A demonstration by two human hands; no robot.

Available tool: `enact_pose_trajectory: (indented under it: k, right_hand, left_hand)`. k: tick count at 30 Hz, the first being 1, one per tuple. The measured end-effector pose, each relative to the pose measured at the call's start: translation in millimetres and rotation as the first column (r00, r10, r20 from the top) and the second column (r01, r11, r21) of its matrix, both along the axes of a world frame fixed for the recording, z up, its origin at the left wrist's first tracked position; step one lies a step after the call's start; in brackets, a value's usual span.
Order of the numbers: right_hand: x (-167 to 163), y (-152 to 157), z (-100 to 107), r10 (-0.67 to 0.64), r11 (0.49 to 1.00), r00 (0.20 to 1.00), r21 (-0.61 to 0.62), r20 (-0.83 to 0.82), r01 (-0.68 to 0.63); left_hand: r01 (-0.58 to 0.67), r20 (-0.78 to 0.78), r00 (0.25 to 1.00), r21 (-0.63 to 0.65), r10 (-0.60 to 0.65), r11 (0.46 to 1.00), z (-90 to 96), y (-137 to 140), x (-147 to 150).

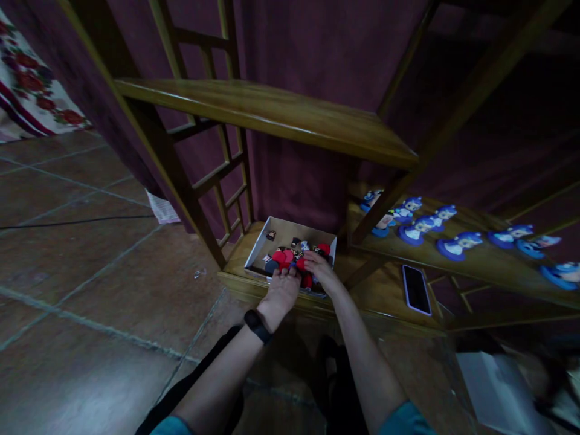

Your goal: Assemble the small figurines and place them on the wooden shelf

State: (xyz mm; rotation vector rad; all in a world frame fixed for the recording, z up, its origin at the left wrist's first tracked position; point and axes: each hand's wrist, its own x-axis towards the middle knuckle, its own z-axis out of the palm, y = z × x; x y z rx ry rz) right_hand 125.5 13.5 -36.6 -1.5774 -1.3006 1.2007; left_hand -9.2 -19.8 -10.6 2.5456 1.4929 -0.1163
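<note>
Reaching into open cardboard box (312, 233) | small figurines (281, 257): piled inside, box on low wooden shelf (238, 257) | left hand (284, 289): near rim, grip hidden | right hand (321, 269): over figurines, grip unclear

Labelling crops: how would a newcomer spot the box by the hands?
Find the wooden shelf unit, then its lowest board. At that board's left end, the left hand and right hand are at a shallow open box. Unlike the flat, dark-screened phone farther right, it has pale walls around red and dark pieces.
</note>
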Motion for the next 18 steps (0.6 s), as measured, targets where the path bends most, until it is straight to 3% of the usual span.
enact_pose_trajectory:
  k: [2,6,8,11,13,15,18]
  right_hand:
    - [4.8,2.8,2.0,-0.058,0.998,0.998,-0.005,0.016,0.059]
    - [16.4,-2.6,5.6,-0.163,0.986,0.954,0.015,0.253,0.164]
    - [18.7,-10.2,6.9,-0.093,0.995,0.897,0.063,0.432,0.073]
    - [16.6,-21.1,9.6,0.056,0.991,0.692,0.043,0.720,-0.125]
    - [13.7,-24.3,12.0,0.095,0.987,0.600,0.003,0.795,-0.160]
    - [11.0,-23.8,13.9,0.082,0.988,0.570,0.007,0.818,-0.153]
    - [6.9,-19.6,13.6,0.060,0.987,0.598,0.043,0.799,-0.156]
  left_hand:
    - [-0.014,-0.006,1.000,0.009,0.014,1.000,-0.9,-0.5,-2.4]
    - [-0.004,-0.007,1.000,0.004,0.004,1.000,-2.4,-2.9,-1.3]
    - [0.006,0.000,1.000,-0.013,-0.006,1.000,-2.6,-4.4,1.1]
    - [0.001,0.008,1.000,-0.039,-0.001,0.999,-0.7,-4.3,1.0]
    - [-0.017,0.006,1.000,-0.044,0.017,0.999,1.5,-2.6,-2.3]
    - [-0.025,0.003,1.000,-0.039,0.025,0.999,3.2,-0.7,-6.0]
    - [-0.017,-0.004,1.000,-0.009,0.017,1.000,2.5,-0.7,-6.2]
